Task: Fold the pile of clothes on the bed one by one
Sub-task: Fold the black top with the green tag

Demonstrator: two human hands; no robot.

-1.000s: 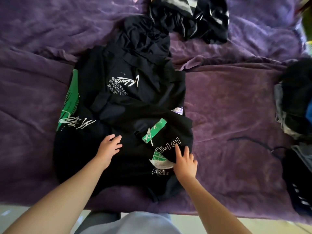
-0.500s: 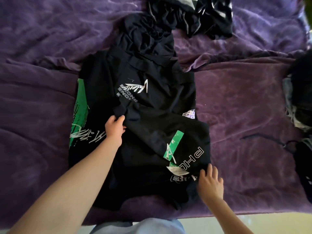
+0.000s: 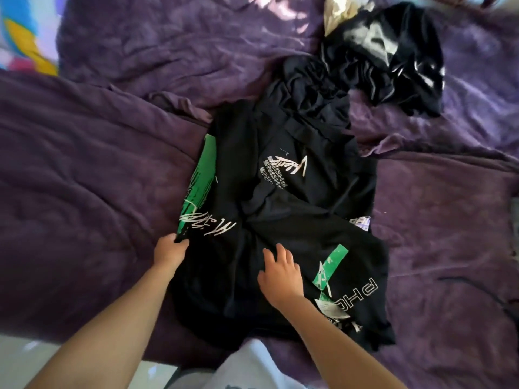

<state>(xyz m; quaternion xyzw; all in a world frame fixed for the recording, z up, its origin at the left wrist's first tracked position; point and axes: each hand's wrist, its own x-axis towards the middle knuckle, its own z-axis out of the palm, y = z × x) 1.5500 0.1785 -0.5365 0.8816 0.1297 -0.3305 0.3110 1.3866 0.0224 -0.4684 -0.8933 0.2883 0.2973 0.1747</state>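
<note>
fingers of the left hand are curled over the left edge of the black hooded top and pinch the fabric there. fingers of the right hand are straight and slightly spread, lying flat on the middle of the same garment; they hold nothing.

bed: covered by a wrinkled purple blanket that fills most of the view. it bears two items of clothing.

1. black hooded top: lies spread at the centre of the bed, its near hem close to the person and its hood bunched at the far end. a green panel runs along its left side. a white script print sits on the chest. a folded-over part on the right shows a green stripe, outlined lettering and a white tag.
2. crumpled dark garment with pale markings: at the far right of the bed, next to the hood. whether the two touch cannot be told.

hand pose: both forearms enter from the lower edge of the view, bare, palms down. the left hand is at the garment's left edge, just below the green panel. the right hand lies between the left hand and the green stripe. the hands are apart.
</note>
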